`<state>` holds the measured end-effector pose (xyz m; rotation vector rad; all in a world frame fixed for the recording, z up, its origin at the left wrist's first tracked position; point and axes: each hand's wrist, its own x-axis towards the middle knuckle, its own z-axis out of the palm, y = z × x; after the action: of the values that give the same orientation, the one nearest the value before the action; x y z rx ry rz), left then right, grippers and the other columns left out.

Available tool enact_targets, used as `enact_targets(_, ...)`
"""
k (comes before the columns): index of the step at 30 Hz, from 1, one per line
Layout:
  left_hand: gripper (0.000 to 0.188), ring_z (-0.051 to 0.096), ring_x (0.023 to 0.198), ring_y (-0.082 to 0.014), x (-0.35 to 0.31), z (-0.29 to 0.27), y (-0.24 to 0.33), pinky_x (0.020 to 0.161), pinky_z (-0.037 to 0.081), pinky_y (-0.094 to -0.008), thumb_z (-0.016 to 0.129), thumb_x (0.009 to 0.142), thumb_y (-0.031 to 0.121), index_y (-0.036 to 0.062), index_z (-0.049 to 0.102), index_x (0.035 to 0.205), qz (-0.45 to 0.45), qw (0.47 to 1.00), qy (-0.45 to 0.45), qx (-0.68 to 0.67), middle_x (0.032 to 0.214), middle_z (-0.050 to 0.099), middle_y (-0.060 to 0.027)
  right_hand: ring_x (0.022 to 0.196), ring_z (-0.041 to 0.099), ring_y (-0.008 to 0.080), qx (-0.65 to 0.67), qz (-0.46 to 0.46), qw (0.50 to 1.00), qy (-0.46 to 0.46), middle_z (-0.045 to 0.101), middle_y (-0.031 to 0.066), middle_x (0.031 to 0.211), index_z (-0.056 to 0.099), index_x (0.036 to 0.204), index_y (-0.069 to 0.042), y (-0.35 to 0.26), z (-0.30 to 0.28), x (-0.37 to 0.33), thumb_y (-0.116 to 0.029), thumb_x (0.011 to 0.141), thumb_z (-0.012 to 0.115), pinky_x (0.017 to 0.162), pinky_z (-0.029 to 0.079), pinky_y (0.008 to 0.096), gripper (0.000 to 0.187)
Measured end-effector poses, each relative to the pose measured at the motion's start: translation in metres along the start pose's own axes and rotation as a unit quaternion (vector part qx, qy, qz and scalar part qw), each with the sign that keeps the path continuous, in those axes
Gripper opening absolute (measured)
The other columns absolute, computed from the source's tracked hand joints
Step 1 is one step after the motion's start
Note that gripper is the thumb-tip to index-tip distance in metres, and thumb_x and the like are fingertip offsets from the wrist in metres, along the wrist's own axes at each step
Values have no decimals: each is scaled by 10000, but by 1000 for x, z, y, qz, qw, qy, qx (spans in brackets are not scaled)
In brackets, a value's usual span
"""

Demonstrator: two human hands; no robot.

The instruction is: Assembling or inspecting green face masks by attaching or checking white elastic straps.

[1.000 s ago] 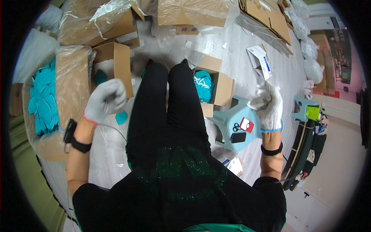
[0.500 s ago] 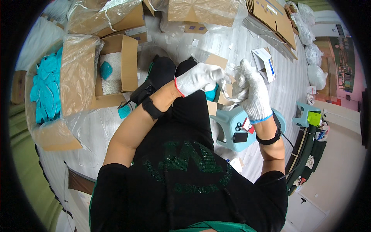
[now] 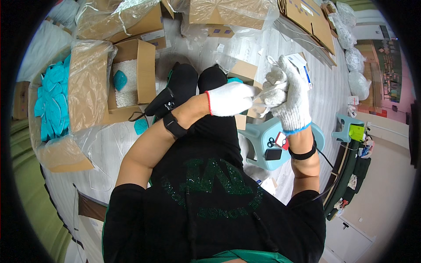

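White cloth gloves cover both my hands, which are close together in front of my knees. My right hand point(image 3: 291, 94) is curled around a bundle of thin white straps point(image 3: 263, 97). Reaching in from the left, my left hand point(image 3: 232, 100) has its fingers closed at the near end of those straps, its fingertips partly hidden. Behind my hands stands a small open cardboard box point(image 3: 242, 70), with a bit of a teal piece point(image 3: 235, 80) showing in it.
At left, a plastic-lined carton point(image 3: 87, 87) holds several teal masks point(image 3: 55, 103). Beside it, a carton point(image 3: 146, 72) contains white material and one teal piece point(image 3: 120, 80). A light-blue stool point(image 3: 258, 160) bears scissors point(image 3: 271, 142) and a phone point(image 3: 273, 154). More cartons point(image 3: 232, 13) line the back.
My right fingers have curled in around the straps, whose loose loop has drawn up into a bundle. My left hand has lowered slightly and turned.
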<state>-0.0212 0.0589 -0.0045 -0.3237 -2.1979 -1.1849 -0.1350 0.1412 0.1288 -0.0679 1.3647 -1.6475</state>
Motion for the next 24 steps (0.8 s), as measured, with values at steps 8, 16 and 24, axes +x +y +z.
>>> enact_targets(8, 256, 372, 483, -51, -19, -8, 33, 425, 273, -202, 495, 905, 204, 36, 554, 721, -382, 707, -124, -582, 614, 445, 22, 497, 471, 74, -201, -118, 970, -74, 522, -5, 590, 591, 771, -65, 8, -32, 17, -310, 916, 583, 457, 370, 198, 284)
enact_targets(16, 176, 392, 472, -64, -31, -31, 28, 430, 311, -204, 428, 916, 144, 33, 521, 816, -434, 771, -28, -465, 647, 527, -27, 674, 545, 57, -428, -149, 867, -208, 644, 36, 745, 688, 981, 10, 34, -31, 13, -201, 894, 616, 610, 459, 227, 239)
enact_targets(24, 155, 375, 558, -60, -24, -10, 13, 509, 331, -231, 413, 896, 24, 24, 523, 1006, -316, 919, 41, -231, 670, 400, 23, 536, 474, 50, -332, -96, 934, -88, 593, 15, 651, 685, 885, 3, 28, -2, 10, -243, 906, 602, 465, 373, 221, 260)
